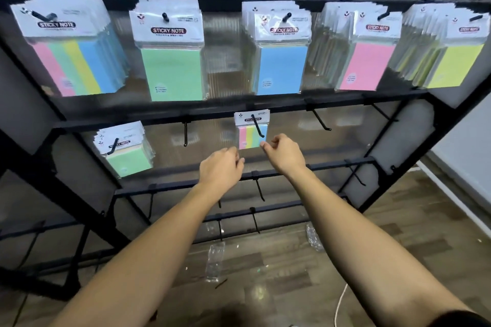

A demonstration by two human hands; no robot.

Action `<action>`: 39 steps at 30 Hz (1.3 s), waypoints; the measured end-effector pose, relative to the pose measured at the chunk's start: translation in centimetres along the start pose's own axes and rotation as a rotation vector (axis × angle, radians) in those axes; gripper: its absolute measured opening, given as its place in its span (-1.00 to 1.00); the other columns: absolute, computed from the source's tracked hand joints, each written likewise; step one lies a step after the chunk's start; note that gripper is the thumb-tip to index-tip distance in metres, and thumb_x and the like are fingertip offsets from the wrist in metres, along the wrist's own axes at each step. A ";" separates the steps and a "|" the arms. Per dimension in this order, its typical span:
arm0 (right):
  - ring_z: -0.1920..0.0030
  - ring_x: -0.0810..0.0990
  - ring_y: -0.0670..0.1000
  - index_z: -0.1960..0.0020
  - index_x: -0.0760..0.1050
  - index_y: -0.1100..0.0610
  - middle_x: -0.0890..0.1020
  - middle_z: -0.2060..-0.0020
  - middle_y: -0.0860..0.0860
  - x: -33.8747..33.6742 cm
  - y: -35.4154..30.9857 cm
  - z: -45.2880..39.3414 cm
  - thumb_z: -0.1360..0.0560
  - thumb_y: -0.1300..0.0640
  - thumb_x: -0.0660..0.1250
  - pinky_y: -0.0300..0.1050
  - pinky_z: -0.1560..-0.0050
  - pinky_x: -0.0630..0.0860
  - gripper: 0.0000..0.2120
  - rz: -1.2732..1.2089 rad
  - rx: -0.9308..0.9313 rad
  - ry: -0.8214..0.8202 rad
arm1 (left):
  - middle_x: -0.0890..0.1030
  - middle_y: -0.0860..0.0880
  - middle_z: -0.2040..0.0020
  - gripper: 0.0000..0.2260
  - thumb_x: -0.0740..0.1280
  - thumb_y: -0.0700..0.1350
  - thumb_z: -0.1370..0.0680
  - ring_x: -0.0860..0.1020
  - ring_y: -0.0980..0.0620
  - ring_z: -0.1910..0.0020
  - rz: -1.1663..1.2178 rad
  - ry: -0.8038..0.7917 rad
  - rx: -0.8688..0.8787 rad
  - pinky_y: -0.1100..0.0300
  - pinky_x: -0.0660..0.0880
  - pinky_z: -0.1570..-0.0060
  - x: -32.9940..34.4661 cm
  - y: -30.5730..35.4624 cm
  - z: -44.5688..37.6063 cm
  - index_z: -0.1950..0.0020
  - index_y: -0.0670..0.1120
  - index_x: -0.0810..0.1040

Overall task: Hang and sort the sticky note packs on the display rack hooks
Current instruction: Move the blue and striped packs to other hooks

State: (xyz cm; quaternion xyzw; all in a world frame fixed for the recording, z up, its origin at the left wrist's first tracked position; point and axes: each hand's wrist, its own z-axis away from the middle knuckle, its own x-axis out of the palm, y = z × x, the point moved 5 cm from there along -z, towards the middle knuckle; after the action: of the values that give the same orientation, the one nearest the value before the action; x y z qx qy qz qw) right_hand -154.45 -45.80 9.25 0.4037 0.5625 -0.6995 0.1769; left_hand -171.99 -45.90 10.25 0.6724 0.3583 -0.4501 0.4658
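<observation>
while the striped pack (pixel 252 130) hangs flat on its hook just above the fingertips, left hand (pixel 220 167) and right hand (pixel 285 152) curl loosely, holding nothing.

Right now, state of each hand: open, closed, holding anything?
Left hand: fingers loosely curled, holding nothing, below the small multicolour pack.
Right hand: fingers loosely curled, fingertips at that pack's lower right corner; contact cannot be told, no grip visible.

Black display rack (pixel 239 111). Top row, leftward from the yellow pack (pixel 457 66): pink pack (pixel 364 66), blue pack (pixel 281 69), green pack (pixel 172 74), striped pack (pixel 77 66) (pink, green, yellow, blue). Headers white.
</observation>
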 end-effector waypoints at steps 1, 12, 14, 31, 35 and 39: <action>-0.20 0.58 0.12 -0.37 0.41 0.19 0.60 -0.22 0.12 0.1 -0.1 -0.2 -0.58 -0.16 0.30 -0.01 -0.12 0.51 -0.48 -0.010 0.001 -0.003 | 0.61 0.02 0.02 -0.81 0.21 0.06 -0.63 0.58 -0.02 0.07 -0.003 -0.002 0.002 0.09 0.53 0.13 0.0 -0.1 -0.1 -0.03 -0.02 0.52; 0.01 0.57 0.09 -0.03 0.46 0.14 0.61 0.00 0.08 1.7 -1.0 -3.7 -0.55 -0.14 0.36 -0.01 0.08 0.50 -0.66 -0.084 0.022 -0.027 | 0.59 0.04 0.04 -0.83 0.20 0.04 -0.65 0.48 0.06 0.17 -0.031 -0.005 -0.067 0.16 0.39 0.22 -0.4 -2.3 -0.9 -0.03 -0.02 0.50; 0.10 0.54 0.07 0.15 0.37 0.07 0.59 0.10 0.06 1.8 -0.8 -3.7 -0.56 -0.12 0.35 -0.03 0.16 0.46 -0.70 -0.116 0.026 -0.034 | 0.57 0.06 0.06 -0.83 0.20 0.04 -0.65 0.47 0.06 0.17 -0.032 -0.006 -0.072 0.17 0.38 0.21 -0.6 -2.4 -0.9 -0.03 -0.02 0.50; 0.32 0.49 -0.17 0.16 0.51 0.08 0.58 0.30 -0.11 0.1 1.8 5.3 -0.59 0.03 0.35 -0.24 0.24 0.43 -0.81 -0.358 -0.052 0.121 | 0.56 0.07 0.11 -0.86 0.20 0.02 -0.64 0.50 0.07 0.18 0.026 -0.068 0.000 0.13 0.47 0.13 1.3 -2.5 3.1 0.02 0.00 0.49; 0.32 0.48 -0.19 0.13 0.54 0.09 0.59 0.28 -0.09 -0.9 1.2 7.9 -0.59 0.03 0.35 -0.40 0.31 0.36 -0.82 -0.380 -0.076 0.171 | 0.60 0.04 0.04 -0.86 0.21 0.02 -0.63 0.53 0.01 0.11 0.013 -0.071 0.001 0.13 0.41 0.17 1.6 -3.5 4.0 0.03 0.00 0.49; 0.33 0.47 -0.20 0.14 0.54 0.08 0.60 0.29 -0.10 -2.0 0.9 10.0 -0.59 0.00 0.33 -0.37 0.33 0.34 -0.80 -0.395 -0.091 0.195 | 0.60 0.03 0.03 -0.85 0.22 0.04 -0.63 0.57 -0.02 0.06 0.023 -0.089 -0.002 0.13 0.44 0.16 1.9 -4.4 4.3 0.01 0.00 0.50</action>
State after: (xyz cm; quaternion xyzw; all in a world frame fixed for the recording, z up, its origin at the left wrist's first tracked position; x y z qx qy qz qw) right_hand -156.24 -55.75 10.67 0.3430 0.6760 -0.6523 -0.0006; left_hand -176.44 -48.54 6.39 0.6553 0.3300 -0.4736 0.4872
